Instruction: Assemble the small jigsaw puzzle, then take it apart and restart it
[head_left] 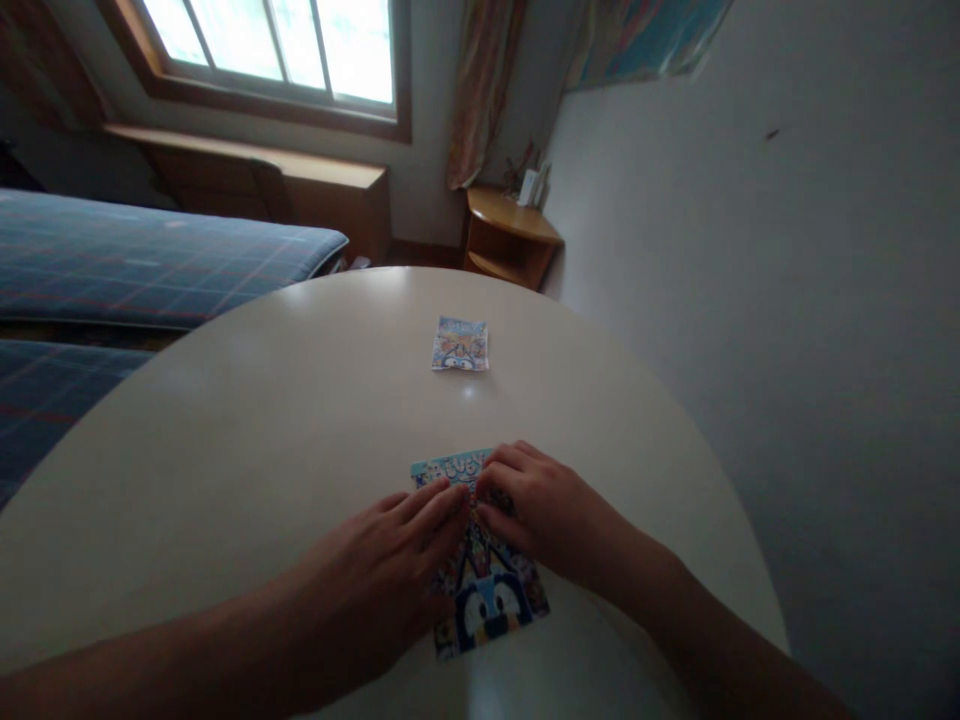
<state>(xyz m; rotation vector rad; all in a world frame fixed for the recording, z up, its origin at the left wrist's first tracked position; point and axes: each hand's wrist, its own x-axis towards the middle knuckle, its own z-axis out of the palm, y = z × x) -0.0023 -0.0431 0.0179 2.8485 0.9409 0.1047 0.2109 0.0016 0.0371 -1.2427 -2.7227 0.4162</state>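
A colourful printed booklet or packet (493, 603) with a blue cartoon dog's face lies on the white round table (300, 420), close in front of me. My left hand (405, 550) rests flat over its left side, fingers stretched together and pointing to the upper right. On its upper right part sits my right hand (532, 500), fingers bent and thumb drawn in towards them. Whatever may be between those fingertips is hidden. The fingertips of both hands almost meet above the printed cover. Farther back lies a smaller, similarly printed square packet (460, 345).
A blue plaid mattress (165, 260) stands beyond the table's left edge. At the back are a wooden desk (322, 175) under a bright window (277, 45) and a corner shelf (510, 215). A pale wall (750, 300) runs along the right.
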